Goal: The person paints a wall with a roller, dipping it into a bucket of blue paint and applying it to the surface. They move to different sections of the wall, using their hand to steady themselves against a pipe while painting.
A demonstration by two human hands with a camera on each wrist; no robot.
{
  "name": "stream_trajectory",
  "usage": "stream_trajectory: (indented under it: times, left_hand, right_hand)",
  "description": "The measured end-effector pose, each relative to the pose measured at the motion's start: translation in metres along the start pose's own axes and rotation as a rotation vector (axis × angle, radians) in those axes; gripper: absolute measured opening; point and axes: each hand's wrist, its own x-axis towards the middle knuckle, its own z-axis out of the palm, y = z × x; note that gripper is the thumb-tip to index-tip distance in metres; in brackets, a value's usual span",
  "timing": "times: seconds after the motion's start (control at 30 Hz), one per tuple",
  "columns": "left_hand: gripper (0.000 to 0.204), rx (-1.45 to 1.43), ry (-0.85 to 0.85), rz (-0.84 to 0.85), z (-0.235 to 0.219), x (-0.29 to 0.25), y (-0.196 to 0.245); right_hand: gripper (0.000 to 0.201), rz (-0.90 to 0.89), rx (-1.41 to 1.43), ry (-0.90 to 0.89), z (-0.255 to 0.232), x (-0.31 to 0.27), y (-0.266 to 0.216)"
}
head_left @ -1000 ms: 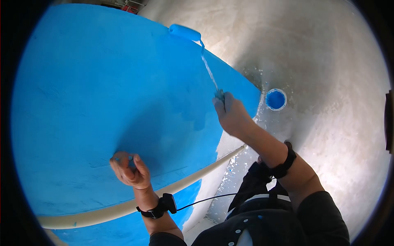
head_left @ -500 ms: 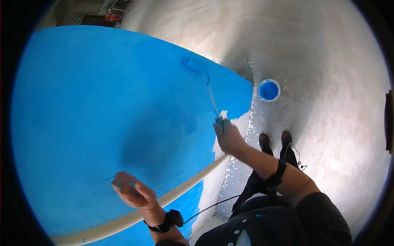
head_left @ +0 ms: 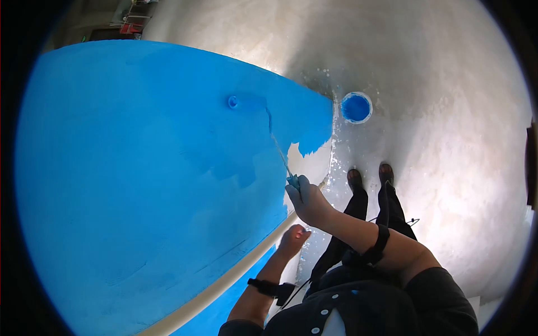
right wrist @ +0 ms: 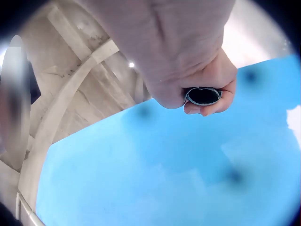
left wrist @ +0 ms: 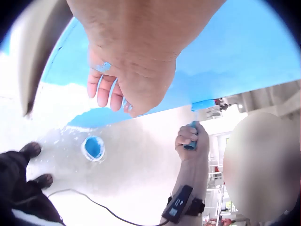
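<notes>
Head view: roller (head_left: 249,102) is at 11 o'clock from the right hand (head_left: 309,203), which is wrapped round its handle (head_left: 293,181); left hand (head_left: 294,241) looks loose and empty. Probably light, stiff, slick up top, so grab the handle.

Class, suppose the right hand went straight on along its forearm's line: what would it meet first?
Probably the blue painted surface, which lies ahead of the right hand in the head view; how deep the gap is remains unclear.

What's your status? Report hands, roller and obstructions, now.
Right hand grips paint roller. Left hand empty. Roller at blue-painted wall, contact unclear. Nothing seen blocking it.
</notes>
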Motion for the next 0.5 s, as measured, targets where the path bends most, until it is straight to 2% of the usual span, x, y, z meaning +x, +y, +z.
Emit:
stream_trajectory:
  times: [0.07,0.13,0.17,0.23,0.27,0.33,0.37,0.43,0.5]
  left_hand:
    - [0.034,0.221,-0.223,-0.12,0.008,0.008,0.002]
    - [0.038,0.265,-0.289,-0.119,0.023,0.018,-0.018]
    - [0.039,0.328,-0.357,-0.131,0.028,0.025,-0.02]
    - [0.04,0.413,-0.534,-0.184,0.041,0.037,-0.04]
    - [0.04,0.419,-0.544,-0.187,0.049,0.041,-0.044]
    - [0.046,0.415,-0.579,-0.284,0.065,0.045,-0.048]
    - [0.046,0.417,-0.591,-0.294,0.074,0.044,-0.053]
    - [0.051,0.303,-0.611,-0.081,0.089,0.041,-0.072]
    - [0.056,0.177,-0.625,0.132,0.114,0.045,-0.107]
  right_hand:
    - [0.027,-0.115,-0.085,0.113,-0.006,0.023,0.001]
    - [0.036,0.061,-0.065,0.078,-0.028,0.065,-0.014]
    - [0.038,0.304,0.064,-0.027,-0.046,0.076,-0.042]
    - [0.038,0.3,0.081,-0.008,-0.042,0.079,-0.034]
    - [0.038,0.284,0.091,0.001,-0.041,0.079,-0.027]
    - [0.032,0.006,-0.085,0.168,-0.01,0.045,0.012]
    - [0.028,0.093,-0.046,0.095,-0.006,0.021,0.011]
    - [0.026,0.146,0.019,0.017,0.004,-0.012,0.018]
    - [0.027,0.171,-0.01,0.012,-0.002,-0.011,0.022]
